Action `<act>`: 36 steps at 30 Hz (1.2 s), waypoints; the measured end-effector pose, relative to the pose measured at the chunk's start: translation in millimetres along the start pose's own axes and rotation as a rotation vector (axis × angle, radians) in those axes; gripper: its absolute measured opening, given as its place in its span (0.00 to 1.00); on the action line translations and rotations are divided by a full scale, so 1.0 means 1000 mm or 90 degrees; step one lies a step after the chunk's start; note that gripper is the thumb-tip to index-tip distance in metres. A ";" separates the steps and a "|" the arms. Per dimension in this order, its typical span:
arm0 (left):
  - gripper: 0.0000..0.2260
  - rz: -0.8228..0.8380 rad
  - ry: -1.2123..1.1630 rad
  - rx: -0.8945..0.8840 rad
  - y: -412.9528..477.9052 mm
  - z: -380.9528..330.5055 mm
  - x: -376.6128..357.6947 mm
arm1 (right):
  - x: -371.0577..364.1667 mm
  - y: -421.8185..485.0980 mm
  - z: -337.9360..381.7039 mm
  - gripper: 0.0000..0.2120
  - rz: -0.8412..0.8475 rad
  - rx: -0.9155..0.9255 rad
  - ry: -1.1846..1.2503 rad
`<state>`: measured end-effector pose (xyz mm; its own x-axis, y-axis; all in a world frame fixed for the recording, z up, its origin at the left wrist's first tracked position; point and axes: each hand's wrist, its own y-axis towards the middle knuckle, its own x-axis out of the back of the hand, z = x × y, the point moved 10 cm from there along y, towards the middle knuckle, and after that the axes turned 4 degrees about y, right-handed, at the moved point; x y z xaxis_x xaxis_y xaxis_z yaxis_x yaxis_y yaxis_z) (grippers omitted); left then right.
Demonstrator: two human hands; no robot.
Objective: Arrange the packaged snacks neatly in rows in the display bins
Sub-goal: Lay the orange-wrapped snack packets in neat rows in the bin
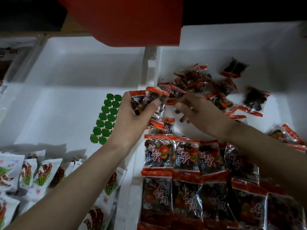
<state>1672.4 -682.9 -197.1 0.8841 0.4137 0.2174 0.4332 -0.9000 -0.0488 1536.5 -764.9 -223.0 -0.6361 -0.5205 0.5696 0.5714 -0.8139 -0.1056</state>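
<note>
Rowed red packets (pixel 186 156) fill the right bin (pixel 249 40) below the grip. Left hand (pixel 131 117) clamps a small stack (pixel 149 100). Right hand (pixel 199 112) reaches the loose pile (pixel 207 87) just beyond; hold unclear. Risk: slick film, stack fans out and slips. Left bin (pixel 49 105): white packets (pixel 41 171), green sticker sheet (pixel 106 118).

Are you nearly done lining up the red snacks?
About halfway. Done: neat rows of red packets fill the near end of the white bin. In hand: the left hand holds a small stack of packets while the right hand reaches at the loose pile. Left: that jumbled pile at the far end needs lining up.
</note>
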 end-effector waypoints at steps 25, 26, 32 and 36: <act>0.02 0.005 0.032 0.019 -0.003 -0.005 -0.012 | 0.040 -0.010 -0.044 0.07 -0.062 -0.089 -0.018; 0.02 -0.001 0.037 0.018 -0.002 -0.004 -0.010 | 0.032 -0.006 -0.049 0.08 -0.046 -0.093 -0.056; 0.03 -0.001 0.055 0.024 -0.001 -0.003 -0.004 | -0.003 0.007 -0.067 0.07 0.049 -0.169 0.057; 0.04 -0.001 0.041 0.041 -0.005 -0.001 -0.008 | -0.002 0.006 -0.068 0.09 0.026 -0.148 0.084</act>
<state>1663.2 -681.4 -197.6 0.8709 0.4037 0.2804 0.4471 -0.8876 -0.1108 1506.1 -786.4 -280.4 -0.6862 -0.5705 0.4513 0.4730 -0.8213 -0.3190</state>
